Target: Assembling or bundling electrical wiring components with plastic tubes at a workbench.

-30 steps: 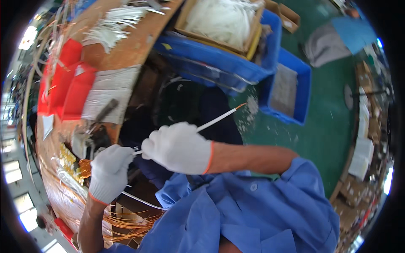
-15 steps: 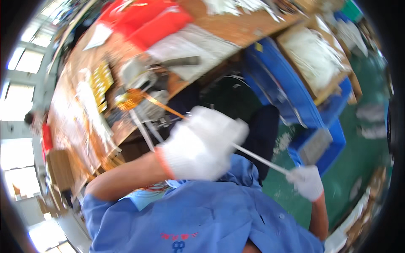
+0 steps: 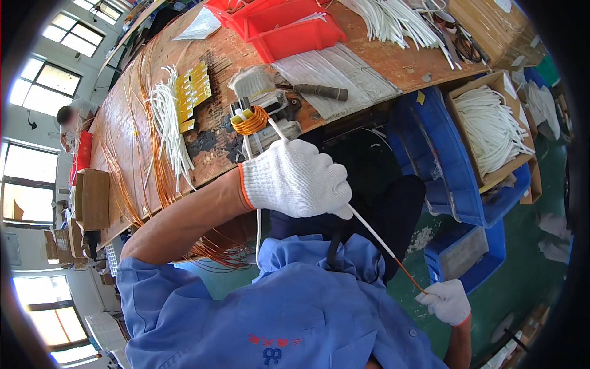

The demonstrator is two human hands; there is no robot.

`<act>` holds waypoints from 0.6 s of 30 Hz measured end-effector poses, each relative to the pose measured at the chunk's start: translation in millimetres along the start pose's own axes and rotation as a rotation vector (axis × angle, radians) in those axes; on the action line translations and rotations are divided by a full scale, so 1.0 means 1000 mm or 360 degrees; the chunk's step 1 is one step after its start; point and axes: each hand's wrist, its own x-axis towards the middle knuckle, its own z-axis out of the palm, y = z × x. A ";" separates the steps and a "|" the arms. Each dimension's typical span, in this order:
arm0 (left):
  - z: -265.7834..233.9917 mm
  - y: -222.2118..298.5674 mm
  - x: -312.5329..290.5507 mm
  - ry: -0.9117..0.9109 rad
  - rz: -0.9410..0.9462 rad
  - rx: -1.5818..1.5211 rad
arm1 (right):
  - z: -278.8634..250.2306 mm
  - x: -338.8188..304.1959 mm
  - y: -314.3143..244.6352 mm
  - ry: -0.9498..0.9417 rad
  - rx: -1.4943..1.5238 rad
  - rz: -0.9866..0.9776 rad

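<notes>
My left hand (image 3: 301, 179), in a white knit glove, is closed around a thin white sleeving tube (image 3: 372, 231) in front of the table edge. Out of the tube's lower right end comes a bare copper wire (image 3: 410, 275). My right hand (image 3: 447, 301), gloved too, pinches that wire near its end, low on the right. Beyond my left hand, a wound copper coil (image 3: 251, 121) sits on a metal fixture (image 3: 279, 103) at the table edge. White tubing shows between the coil and my left hand; another white length hangs down below the coil.
White tubes (image 3: 169, 123), yellow strips (image 3: 192, 89) and long copper wires (image 3: 147, 138) lie on the wooden table (image 3: 117, 92). Red bins (image 3: 295, 40) and a dark-handled tool (image 3: 321, 91) are farther back. To the right, a carton of white tubing (image 3: 491, 126) rests on a blue crate (image 3: 452, 178).
White tubing now covers the wire beside the coil, where bare copper showed before. Bare copper now shows before my right hand, where tubing was. The whole view has shifted.
</notes>
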 end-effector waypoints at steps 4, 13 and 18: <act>0.000 -0.014 0.004 -0.0013 -0.0002 -0.0001 | 0.002 -0.004 -0.003 0.0024 0.0036 -0.0008; -0.005 -0.020 -0.017 0.0079 -0.0068 -0.0001 | -0.001 -0.013 -0.002 -0.0108 0.0051 0.0005; -0.026 0.010 -0.052 0.0207 -0.0383 -0.0243 | 0.021 -0.006 -0.009 -0.0416 0.0284 -0.0139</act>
